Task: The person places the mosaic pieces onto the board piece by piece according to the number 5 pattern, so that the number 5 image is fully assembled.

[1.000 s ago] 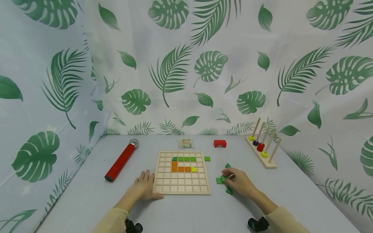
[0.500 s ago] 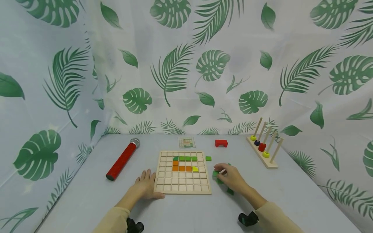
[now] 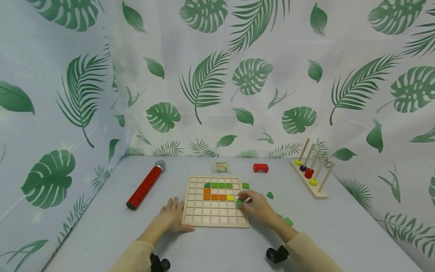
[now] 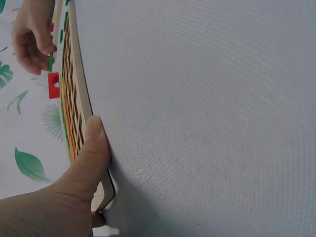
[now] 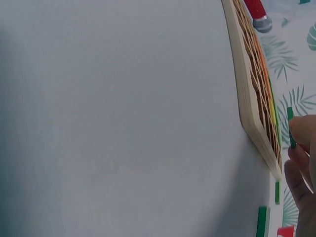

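A wooden grid board (image 3: pixel 217 220) lies on the table, with orange, yellow and green tiles set in its upper cells. My left hand (image 3: pixel 170 217) rests at the board's left side with fingers extended; in the left wrist view its thumb (image 4: pixel 94 143) presses the front edge. Over the board's right edge, my right hand (image 3: pixel 259 207) pinches a green tile (image 3: pixel 239 202) between thumb and fingers. The right wrist view shows this tile (image 5: pixel 290 114) on edge, held above the table. Loose green tiles lie right of the board: a square (image 3: pixel 246 185), a rounded one (image 3: pixel 270 195) and another (image 3: pixel 288 221) near the forearm.
Behind the board lies a small pattern card (image 3: pixel 220 166), with a red arch block (image 3: pixel 260 167) to its right. A red toy microphone (image 3: pixel 144 189) lies at left. At right stands a wooden peg stand (image 3: pixel 319 195) with coloured beads. Leaf-print cloth hangs behind.
My right hand has moved left from the loose green tiles to the board's right edge, carrying one green tile. The left hand stays at the board's left side.
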Available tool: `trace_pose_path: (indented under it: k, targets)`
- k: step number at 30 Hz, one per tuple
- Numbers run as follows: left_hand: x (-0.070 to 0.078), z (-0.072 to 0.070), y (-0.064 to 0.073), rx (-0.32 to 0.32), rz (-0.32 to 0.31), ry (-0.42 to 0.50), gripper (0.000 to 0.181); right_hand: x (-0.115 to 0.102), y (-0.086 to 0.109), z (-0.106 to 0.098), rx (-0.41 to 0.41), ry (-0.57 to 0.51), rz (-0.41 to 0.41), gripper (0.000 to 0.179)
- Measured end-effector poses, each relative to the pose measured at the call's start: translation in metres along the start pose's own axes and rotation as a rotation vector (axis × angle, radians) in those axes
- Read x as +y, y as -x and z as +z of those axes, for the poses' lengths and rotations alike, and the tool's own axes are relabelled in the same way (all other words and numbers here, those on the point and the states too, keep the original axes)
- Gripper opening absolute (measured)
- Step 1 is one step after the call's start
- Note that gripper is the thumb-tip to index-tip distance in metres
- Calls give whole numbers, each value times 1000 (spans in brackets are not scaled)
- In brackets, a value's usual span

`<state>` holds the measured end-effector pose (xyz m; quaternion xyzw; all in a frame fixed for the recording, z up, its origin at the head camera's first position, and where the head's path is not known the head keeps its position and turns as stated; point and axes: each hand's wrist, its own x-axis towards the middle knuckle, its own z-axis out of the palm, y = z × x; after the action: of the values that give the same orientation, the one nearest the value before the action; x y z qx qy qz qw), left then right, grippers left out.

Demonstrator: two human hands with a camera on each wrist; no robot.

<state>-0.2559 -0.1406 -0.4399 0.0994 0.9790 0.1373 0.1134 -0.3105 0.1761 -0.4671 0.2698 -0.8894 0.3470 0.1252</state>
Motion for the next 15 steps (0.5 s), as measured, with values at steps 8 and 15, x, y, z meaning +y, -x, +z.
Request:
trace_pose_path:
  k: [8, 15]
  targets:
    - [0, 1, -1, 6, -7, -8, 100, -10, -9, 17, -27, -31, -16, 28]
    - [0, 1, -1, 14, 4, -13, 100, -10, -9, 27, -39, -10, 11, 27]
